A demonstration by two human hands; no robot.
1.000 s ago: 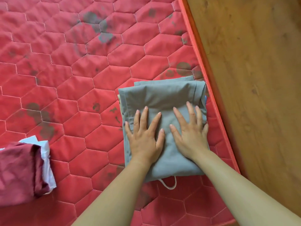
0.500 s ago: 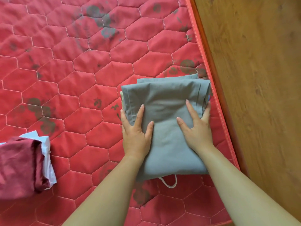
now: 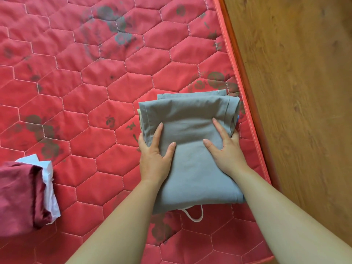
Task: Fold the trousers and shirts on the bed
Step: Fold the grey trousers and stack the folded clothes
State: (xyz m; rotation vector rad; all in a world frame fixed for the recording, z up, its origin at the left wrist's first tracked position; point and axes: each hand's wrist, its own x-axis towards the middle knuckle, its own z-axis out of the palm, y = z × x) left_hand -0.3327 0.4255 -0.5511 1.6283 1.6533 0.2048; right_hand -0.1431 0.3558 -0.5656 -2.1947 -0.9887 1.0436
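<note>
My left hand (image 3: 154,156) and right hand (image 3: 226,151) grip opposite side edges of the folded grey trousers (image 3: 192,176), thumbs on top and outer fingers tucked beneath. The bundle lies squarely between them, equally close to each. Its long axis runs near to far along the right edge of the bed (image 3: 114,92).

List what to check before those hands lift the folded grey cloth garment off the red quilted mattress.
1. Grip of the left hand on the folded grey cloth garment, left edge: ok.
2. Grip of the right hand on its right edge: ok.
3. Layers squared up: not ok, a lower layer juts out at the far edge.
4. White cord loop tucked in: not ok, it sticks out at the near edge.
5. Garment fully on the red quilted mattress: ok, but close to its right border.
6. Fingers under the bottom layer: cannot tell.
</note>
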